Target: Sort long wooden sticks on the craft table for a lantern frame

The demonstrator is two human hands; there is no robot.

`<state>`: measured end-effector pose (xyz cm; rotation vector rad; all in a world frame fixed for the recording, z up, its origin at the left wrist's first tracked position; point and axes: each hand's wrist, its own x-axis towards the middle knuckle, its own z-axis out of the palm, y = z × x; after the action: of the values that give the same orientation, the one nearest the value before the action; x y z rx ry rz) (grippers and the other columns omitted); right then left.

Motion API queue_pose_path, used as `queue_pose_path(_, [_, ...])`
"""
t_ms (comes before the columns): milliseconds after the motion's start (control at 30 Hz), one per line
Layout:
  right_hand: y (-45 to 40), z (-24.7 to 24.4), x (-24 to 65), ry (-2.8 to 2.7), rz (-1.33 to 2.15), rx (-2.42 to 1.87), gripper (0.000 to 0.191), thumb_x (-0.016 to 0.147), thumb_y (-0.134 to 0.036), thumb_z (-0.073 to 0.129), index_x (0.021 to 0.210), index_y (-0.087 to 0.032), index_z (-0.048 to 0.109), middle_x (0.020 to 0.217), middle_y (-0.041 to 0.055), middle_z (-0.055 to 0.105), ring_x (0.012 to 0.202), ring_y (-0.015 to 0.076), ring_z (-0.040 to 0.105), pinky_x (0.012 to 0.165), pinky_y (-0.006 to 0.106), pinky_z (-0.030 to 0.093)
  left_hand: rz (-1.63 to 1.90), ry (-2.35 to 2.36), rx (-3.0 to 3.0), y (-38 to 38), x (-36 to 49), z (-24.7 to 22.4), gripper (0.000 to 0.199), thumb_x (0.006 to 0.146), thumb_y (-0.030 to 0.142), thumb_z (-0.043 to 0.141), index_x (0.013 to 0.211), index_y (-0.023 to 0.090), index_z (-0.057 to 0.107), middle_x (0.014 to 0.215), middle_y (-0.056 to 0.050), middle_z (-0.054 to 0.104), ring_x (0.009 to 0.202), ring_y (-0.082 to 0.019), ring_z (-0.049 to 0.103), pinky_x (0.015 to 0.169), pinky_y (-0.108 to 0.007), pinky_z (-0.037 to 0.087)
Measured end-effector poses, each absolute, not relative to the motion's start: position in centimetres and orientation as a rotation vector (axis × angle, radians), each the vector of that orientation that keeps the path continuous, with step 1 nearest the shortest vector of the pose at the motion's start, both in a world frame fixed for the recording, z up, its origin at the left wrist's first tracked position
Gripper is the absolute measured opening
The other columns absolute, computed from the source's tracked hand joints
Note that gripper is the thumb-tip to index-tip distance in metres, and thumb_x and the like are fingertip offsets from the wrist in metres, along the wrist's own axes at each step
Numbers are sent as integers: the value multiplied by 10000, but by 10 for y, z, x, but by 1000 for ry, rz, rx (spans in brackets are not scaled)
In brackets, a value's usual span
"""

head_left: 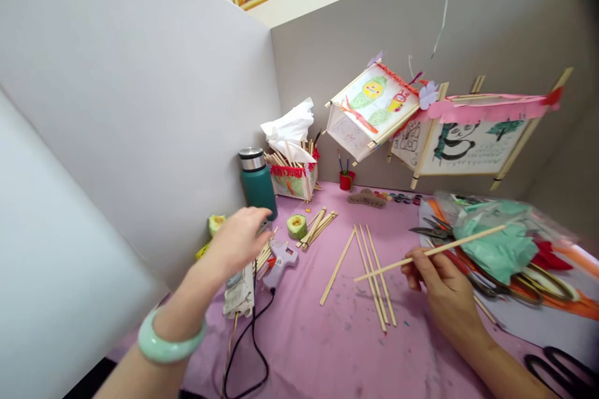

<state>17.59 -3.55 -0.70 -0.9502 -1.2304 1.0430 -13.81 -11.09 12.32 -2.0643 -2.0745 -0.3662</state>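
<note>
My right hand pinches a thin wooden stick, held slanting over the table. Beneath its left end several loose sticks lie on the purple cloth, with one more stick to their left. My left hand, a green bangle on its wrist, is over the left side, fingers curved beside a lilac glue gun. A small clear object shows at its fingertips, too hidden to name. Below that hand lies a white power strip with a black cord.
A teal bottle, a stick box, stick bundles and a cut green piece stand behind. Paper lanterns hang above. Pliers, plastic bags and black scissors lie right.
</note>
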Motion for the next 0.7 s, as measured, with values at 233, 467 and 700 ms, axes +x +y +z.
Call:
queue_pose_path(233, [-39, -2, 171, -1187, 1101, -860, 295, 817, -478, 595, 828, -186, 556, 655, -3, 598, 473, 87, 468, 454, 215, 369, -808, -1937, -2618, -93, -31, 56, 328, 829, 244, 521, 1139, 198, 614, 1143, -80, 638, 1055, -214, 580, 916, -316, 435])
queue_pose_path(467, [-30, -2, 174, -1063, 1166, -849, 310, 812, -486, 600, 801, -180, 556, 601, -22, 573, 446, 73, 452, 428, 194, 343, -964, -2012, -2772, -63, 7, 35, 256, 851, 246, 463, 839, 184, 711, 794, -55, 689, 757, -180, 607, 693, -274, 422])
queue_pose_path(700, [-14, -4, 187, -907, 1160, -809, 306, 777, -458, 645, 788, -173, 533, 570, -46, 552, 419, 52, 435, 399, 167, 306, -1614, -2347, -2488, -48, -7, 12, 256, 790, 372, 551, 794, 159, 692, 679, -16, 608, 633, -139, 515, 591, -242, 366])
